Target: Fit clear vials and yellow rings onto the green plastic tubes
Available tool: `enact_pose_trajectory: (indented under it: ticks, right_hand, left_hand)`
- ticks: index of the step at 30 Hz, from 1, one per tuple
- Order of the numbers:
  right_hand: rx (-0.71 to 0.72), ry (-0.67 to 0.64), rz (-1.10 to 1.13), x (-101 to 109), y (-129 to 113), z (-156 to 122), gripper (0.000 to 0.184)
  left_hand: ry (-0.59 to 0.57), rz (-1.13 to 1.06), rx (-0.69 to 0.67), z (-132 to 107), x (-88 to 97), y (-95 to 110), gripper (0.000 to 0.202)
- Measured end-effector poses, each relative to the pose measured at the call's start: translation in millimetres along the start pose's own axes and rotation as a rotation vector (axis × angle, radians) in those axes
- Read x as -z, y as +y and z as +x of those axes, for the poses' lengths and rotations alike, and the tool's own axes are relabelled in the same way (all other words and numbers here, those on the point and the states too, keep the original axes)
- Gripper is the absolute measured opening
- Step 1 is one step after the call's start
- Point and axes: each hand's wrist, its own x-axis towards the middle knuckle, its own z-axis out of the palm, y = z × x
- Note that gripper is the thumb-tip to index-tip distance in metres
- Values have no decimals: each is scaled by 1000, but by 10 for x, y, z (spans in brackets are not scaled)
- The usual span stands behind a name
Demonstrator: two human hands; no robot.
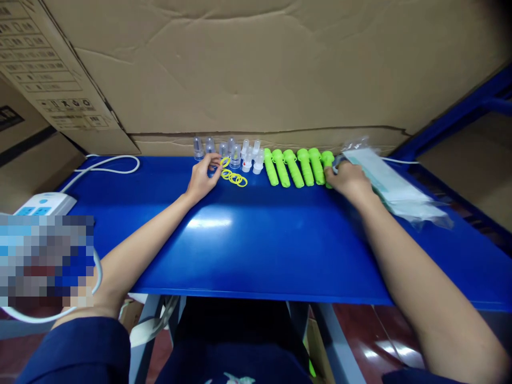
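At the back of the blue table, my left hand (203,178) pinches a yellow ring (225,161) between thumb and finger. Just beneath it, several more yellow rings (235,178) lie overlapping. Clear plastic caps (235,156) stand upright behind these fingers, and white-based clear pieces (247,160) are grouped to their right. My right hand (349,181) has its fingers curled at the right end of a row of bright green tubes (294,169), touching the last green tube (328,159). Something greyish shows by its fingers; what it grips is mostly hidden.
Beside my right hand lies a clear plastic bag with pale flat contents (394,178). A white power strip (46,205) with a white cable (120,172) sits at the left. Cardboard (256,69) walls the back, and a blue metal frame (460,117) rises at the right.
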Motion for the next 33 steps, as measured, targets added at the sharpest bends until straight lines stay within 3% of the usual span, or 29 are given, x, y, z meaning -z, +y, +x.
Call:
enact_pose_trajectory:
  ticks: [8,13,18,22,26,30,33]
  right_hand:
    - [110,3,-57,-67,57,132,38]
    - [83,90,-56,51,-2,5,36]
    - [124,284,186,134,-52,-129,34]
    - [194,382,547,119,-134,-204,30]
    - [335,204,989,29,-344,-353,34]
    - [453,-37,1178,-196,-638,-616,53]
    - [524,-286,1319,-399,-831,-850,61]
  left_hand:
    - [-29,-26,52,-20,3,-13,32]
    - [-37,-25,65,-26,-5,-14,37]
    - [27,-56,58,-32,-41,-27,47]
    - [56,-48,19,-32,-39,1,44]
    - [41,-45,-6,-38,-59,29,44]
    - [59,-172,-5,-51,-111,109,44]
    - [139,-301,41,-46,-132,258,44]
